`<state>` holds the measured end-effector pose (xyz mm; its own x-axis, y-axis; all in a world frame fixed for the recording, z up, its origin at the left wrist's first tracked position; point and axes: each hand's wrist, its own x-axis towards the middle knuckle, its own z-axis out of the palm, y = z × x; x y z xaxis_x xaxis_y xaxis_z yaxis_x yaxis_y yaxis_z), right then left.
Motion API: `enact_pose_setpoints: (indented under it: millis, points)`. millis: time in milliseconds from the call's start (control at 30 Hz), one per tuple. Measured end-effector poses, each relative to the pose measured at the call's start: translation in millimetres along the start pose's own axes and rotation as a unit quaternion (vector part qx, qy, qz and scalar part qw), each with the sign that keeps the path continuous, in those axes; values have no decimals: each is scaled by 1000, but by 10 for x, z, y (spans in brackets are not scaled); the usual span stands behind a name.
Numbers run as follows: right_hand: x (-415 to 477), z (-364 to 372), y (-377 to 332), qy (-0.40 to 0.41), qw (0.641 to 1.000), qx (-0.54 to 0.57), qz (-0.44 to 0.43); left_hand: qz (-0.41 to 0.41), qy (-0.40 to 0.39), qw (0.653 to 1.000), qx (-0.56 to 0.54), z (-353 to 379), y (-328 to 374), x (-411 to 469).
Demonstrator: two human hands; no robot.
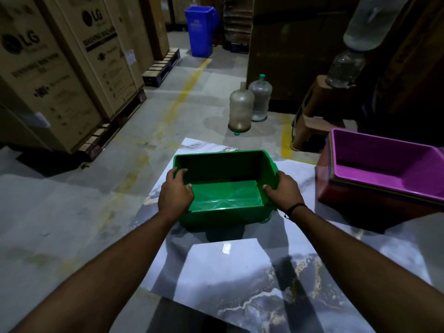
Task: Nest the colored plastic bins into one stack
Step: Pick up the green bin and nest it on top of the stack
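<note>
**Clerk:** Fingers, left hand (176,192): thumb hooked over the inside of the green bin (223,188) at its left wall, remaining fingers curled along the outer rim. Clamped on the bin.

**Checker:** And the other side?

**Clerk:** Right hand (283,191): thumb inside the right wall, fingers wrapped round the outside. Clamped likewise. Black wristband (294,209) on that wrist.

**Checker:** Position of the green bin?

**Clerk:** Held between both hands, open side up, nothing in it, over a marble-patterned sheet (252,280) laid on the floor. Whether its base touches the sheet, I cannot tell; a dark shadow lies below its near edge.

**Checker:** Next item out.

**Clerk:** Stack of nested bins (377,188), to the right of the green one and apart from it. Purple bin (389,164) innermost and uppermost; red bin (341,193) outermost; thin coloured rims show between them, their count unclear.

**Checker:** Beyond that?

**Clerk:** Two clear water jugs (249,104) standing side by side on the concrete floor (72,200), the farther one with a teal cap. Brown plastic stool (314,111) right of them, a bottle (346,68) standing on it. Yellow floor line (189,80) running away from the camera.

**Checker:** Far end?

**Clerk:** Tall cardboard cartons (48,68) printed LG, on pallets, along the left. Blue wheeled bin (200,30) at the back.
</note>
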<state>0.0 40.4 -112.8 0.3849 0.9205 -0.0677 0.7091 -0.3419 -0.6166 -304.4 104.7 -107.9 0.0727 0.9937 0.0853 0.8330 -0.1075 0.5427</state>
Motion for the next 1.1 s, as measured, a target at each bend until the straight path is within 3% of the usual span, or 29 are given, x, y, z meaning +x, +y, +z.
enact_pose_setpoints:
  millis: [200, 333, 500, 700, 833, 1100]
  points:
    - [-34, -475, -280, 83, 994, 68, -34, -65, 6, 994, -91, -212, 185, 306]
    - [-19, -1009, -621, 134, 965, 201, -103, -132, -41, 981, -140, -383, 295, 616]
    - [-28, -1529, -934, 174, 936, 255, -171, -118, -64, 973, -186, -433, 598, 781]
    - [147, -1923, -534, 251, 941, 207, -99, -86, -47, 951, -294, -476, 1333, 848]
    - [99, -2184, -102, 256, 953, 160, -30, -38, -63, 931, -359, -456, 1895, 837]
    - [-73, -2444, 425, 286, 933, 218, 28, 94, -45, 904, -414, -554, 3037, 780]
